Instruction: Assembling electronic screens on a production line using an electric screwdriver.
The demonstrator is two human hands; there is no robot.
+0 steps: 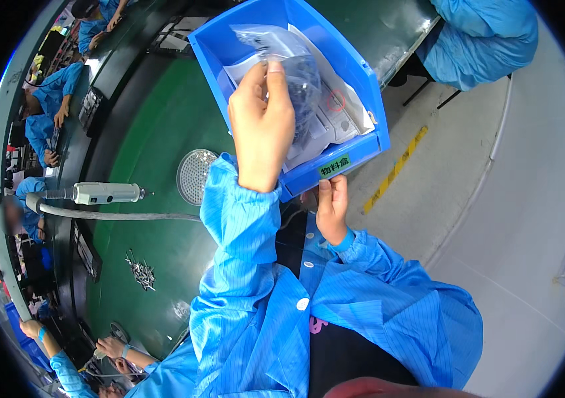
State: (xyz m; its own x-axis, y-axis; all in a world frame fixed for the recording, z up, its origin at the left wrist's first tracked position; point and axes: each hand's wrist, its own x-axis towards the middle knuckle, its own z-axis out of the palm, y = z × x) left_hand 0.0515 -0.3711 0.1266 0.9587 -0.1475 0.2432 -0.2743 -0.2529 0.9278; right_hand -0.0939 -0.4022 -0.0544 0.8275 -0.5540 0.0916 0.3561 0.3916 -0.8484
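A blue plastic parts bin (364, 152) with a green label on its front wall is tilted in front of me, above the edge of the green worktop. My left hand (262, 123) reaches into it and pinches the top of a clear plastic bag (303, 83) between thumb and fingers. Dark small contents show through the bag, too blurred to name. White printed paper (342, 123) lies under the bag inside the bin. At the bin's front wall, my right hand (333, 209) grips the lower edge, thumb outside; some of its fingers are hidden beneath.
On the green worktop (120, 235) lie a round perforated metal dish (193, 178) and a heap of small screw-like metal parts (140, 270). A pale electric screwdriver (107, 193) and a grey hose (123, 215) extend from the left. Co-workers in blue sit along the bench; another person (484, 43) is at upper right.
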